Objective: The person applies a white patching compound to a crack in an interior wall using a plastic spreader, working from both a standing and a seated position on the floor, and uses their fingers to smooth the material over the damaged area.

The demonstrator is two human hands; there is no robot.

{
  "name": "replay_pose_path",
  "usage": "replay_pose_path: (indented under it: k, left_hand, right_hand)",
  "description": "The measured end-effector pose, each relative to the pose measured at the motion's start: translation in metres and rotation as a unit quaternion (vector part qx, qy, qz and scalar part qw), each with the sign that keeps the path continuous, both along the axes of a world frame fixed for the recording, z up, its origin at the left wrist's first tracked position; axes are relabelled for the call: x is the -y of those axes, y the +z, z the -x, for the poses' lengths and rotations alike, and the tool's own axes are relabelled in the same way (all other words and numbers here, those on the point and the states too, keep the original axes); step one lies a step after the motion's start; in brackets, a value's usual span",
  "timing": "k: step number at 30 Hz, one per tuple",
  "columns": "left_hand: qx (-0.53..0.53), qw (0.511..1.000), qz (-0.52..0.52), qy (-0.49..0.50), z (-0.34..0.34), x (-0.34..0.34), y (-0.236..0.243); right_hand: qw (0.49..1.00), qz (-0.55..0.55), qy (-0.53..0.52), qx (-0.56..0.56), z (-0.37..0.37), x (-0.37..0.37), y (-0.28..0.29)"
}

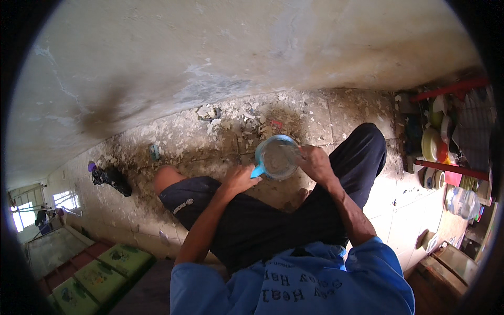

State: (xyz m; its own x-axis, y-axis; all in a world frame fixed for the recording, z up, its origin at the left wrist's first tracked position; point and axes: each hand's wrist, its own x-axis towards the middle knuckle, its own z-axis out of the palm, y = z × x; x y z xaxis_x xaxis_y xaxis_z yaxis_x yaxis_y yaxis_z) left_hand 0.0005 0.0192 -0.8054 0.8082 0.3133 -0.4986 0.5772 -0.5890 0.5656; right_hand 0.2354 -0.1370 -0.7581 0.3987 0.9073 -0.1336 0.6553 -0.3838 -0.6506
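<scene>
Around the blue handle (256,172) of a blue-rimmed dipper (281,137), the fingers of the left hand (239,179) are gripping, the handle pointing toward the near left. At the dipper's right rim, the fingers of the right hand (314,161) are curling inward; whether they are pinching something cannot be told. The dipper is sitting mid-scene between the spread legs (226,220) and is holding greyish contents; whether its base is touching the floor (362,105) is unclear. Beyond it, pale flakes (249,113) are lying scattered, with a small red piece (276,124) and a dark curved object (210,114) among them. Farther left, a small light-blue object (154,151) is lying on the floor, and a black bundle (113,178) is resting past it. At the near left, green panels (100,283) are showing. On the right, a red rack (454,169) is holding a yellowish bowl (430,144), and a clear plastic container (463,203) is resting nearer. Along the far side, a stained wall (210,47) is rising.
</scene>
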Motion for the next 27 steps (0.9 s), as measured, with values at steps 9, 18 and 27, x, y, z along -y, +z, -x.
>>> replay_pose_path:
  k: [9, 18, 27]
  left_hand:
    - [0.023, 0.998, -0.053, 0.001, 0.0, 0.015, -0.003]
    - [-0.001, 0.999, -0.032, 0.003, 0.001, 0.018, 0.014]
    - [0.018, 0.998, 0.018, 0.057, 0.004, 0.016, -0.003]
  right_hand:
    - [0.994, 0.027, -0.018, 0.105, 0.037, -0.032, -0.097]
    - [0.998, 0.024, 0.022, 0.062, 0.038, -0.04, -0.095]
    - [0.995, 0.096, 0.029, 0.005, 0.034, -0.045, -0.051]
